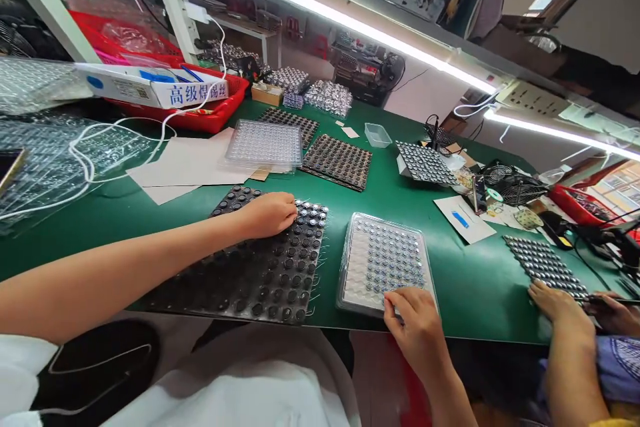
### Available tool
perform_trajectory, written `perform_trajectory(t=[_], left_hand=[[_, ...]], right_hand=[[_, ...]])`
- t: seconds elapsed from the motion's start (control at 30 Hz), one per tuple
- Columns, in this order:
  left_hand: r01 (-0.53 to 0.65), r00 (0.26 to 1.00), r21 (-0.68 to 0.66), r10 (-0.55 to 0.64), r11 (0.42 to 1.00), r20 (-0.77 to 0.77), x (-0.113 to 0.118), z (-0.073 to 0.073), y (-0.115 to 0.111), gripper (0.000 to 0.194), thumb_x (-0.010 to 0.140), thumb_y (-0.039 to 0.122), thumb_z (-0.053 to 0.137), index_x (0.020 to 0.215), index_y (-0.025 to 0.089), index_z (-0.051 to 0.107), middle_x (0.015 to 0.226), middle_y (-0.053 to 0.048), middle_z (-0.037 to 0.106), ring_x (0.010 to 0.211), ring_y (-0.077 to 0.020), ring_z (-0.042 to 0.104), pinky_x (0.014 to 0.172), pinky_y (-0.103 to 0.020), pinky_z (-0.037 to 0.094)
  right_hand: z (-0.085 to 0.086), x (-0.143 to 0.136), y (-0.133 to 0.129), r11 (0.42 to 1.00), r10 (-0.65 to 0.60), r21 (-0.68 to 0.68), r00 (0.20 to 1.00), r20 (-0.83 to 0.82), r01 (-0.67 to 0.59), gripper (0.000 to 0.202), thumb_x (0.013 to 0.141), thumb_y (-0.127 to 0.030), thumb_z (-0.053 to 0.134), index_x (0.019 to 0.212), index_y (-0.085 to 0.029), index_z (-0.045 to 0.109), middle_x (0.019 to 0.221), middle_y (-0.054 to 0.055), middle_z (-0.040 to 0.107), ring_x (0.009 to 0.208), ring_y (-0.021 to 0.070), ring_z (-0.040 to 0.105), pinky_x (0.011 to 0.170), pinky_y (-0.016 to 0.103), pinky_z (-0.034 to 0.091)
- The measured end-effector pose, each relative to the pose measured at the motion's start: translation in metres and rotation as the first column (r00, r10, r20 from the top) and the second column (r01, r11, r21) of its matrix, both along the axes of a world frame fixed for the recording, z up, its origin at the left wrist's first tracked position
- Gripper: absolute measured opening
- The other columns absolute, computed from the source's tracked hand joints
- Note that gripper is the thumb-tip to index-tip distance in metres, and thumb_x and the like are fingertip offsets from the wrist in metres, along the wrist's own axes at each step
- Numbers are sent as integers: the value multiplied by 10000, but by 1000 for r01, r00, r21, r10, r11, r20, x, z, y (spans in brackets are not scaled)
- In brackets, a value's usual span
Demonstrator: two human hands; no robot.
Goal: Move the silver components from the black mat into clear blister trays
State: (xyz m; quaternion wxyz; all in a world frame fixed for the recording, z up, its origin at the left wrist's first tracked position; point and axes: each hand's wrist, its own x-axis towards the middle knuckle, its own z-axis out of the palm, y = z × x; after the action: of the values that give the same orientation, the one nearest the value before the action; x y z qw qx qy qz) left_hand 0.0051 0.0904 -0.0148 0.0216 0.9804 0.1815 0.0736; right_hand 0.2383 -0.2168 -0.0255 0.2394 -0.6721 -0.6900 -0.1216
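Note:
A black sheet [235, 287] with rows of small round black parts lies in front of me, thin wires poking out along its right edge. My left hand [270, 215] is over its upper part, fingers pinched at a row where several silvery tops show. What those fingertips hold, if anything, is hidden. To the right of the sheet is a transparent plastic tray [353, 260] with rows of small round metallic parts [397, 257]; its left columns hold none. At the tray's near edge my right hand [414, 320] is closed in a pinch, its fingertips too small to read.
Behind are another plastic tray [265, 143], a stack of brown part sheets [340, 161] and beige paper [190, 163]. A red basket [220, 113] and white cable [163, 127] lie left. At right, a co-worker's hand [555, 300] is beside a part sheet [543, 263]. A lit shelf hangs overhead.

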Motion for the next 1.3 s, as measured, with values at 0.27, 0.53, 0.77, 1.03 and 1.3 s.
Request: perform_trajectory(t=[0.27,0.53,0.77,1.03,1.3], left_hand=[[-94,995,-195,87,976,-44,-2,2,2,249,870,297,477,951,157,666,974,-79,610,932,-206,569,830,-296,423],[-270,961,-311,237,911,-140,11,11,4,174,790,312,541,831,181,648,936,-71,628,804,-212,576,677,-293,425],[-161,967,-271,207,949,150,2,12,-19,148,809,286,561,787,167,647,817,-63,653,849,-221,566,771,-318,423],[223,963,-494,-112,840,245,59,25,-118,76,805,205,615,807,198,691,789,-14,672,794,-153,595,720,-240,438],[194,978,-420,-210,886,9,111,0,-153,104,732,193,584,734,175,687,706,-74,682,746,-223,632,651,-291,479]], right_hand=[[6,-9,7,989,68,-143,986,151,-46,193,893,-126,480,926,-187,661,724,21,601,704,152,528,688,322,343],[5,-8,-15,996,15,-90,1000,26,-12,300,894,-121,473,1162,-177,595,871,63,618,834,183,569,749,346,410],[-14,-11,-35,991,-107,61,985,-132,116,328,869,-145,539,1189,-211,571,969,61,647,915,189,597,837,370,466],[-12,-20,-30,973,-187,88,951,-246,214,252,884,-186,530,1120,-200,619,985,70,664,925,188,613,832,358,495],[-12,-20,-36,966,-188,126,946,-263,227,276,882,-162,526,1142,-213,604,995,70,665,934,191,619,840,358,502]])
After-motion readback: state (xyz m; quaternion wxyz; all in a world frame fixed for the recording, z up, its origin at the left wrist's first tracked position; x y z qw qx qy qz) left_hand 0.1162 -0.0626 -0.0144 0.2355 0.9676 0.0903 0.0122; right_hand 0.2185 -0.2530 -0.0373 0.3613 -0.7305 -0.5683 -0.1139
